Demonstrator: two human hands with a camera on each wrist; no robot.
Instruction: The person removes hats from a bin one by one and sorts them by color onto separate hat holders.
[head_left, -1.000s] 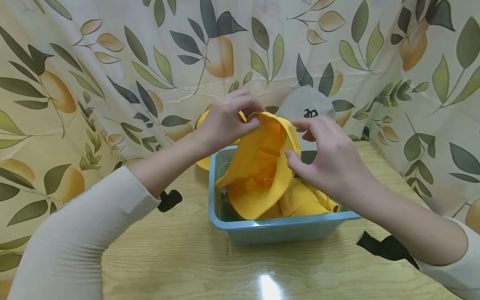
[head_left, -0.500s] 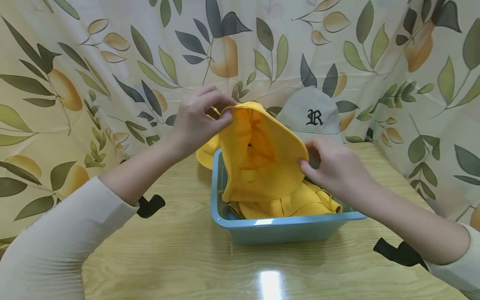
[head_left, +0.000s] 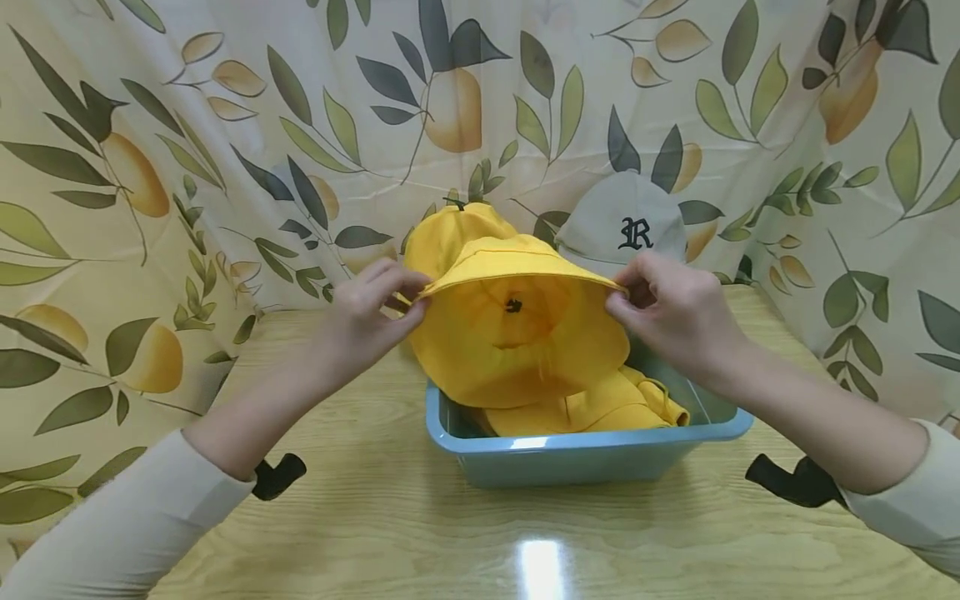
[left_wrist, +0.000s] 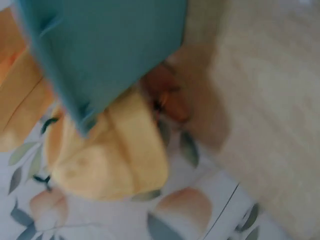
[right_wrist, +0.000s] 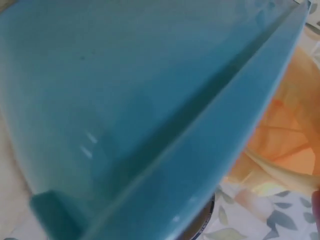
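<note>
Left hand (head_left: 377, 302) and right hand (head_left: 677, 308) pinch a hat (head_left: 519, 332) for me at both sides; I see a tub (head_left: 570, 462) below them, a cap (head_left: 618, 218) beyond.

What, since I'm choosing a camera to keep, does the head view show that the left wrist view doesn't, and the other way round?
Only the head view shows the left hand and right hand pinching the brim of a yellow hat, the pale cap with its black letter, and the yellow cloth inside the blue basin.

Only the left wrist view shows the basin's outer left side.

Both share the basin, the wooden table, the patterned curtain and some yellow fabric, blurred in the wrist view.
</note>
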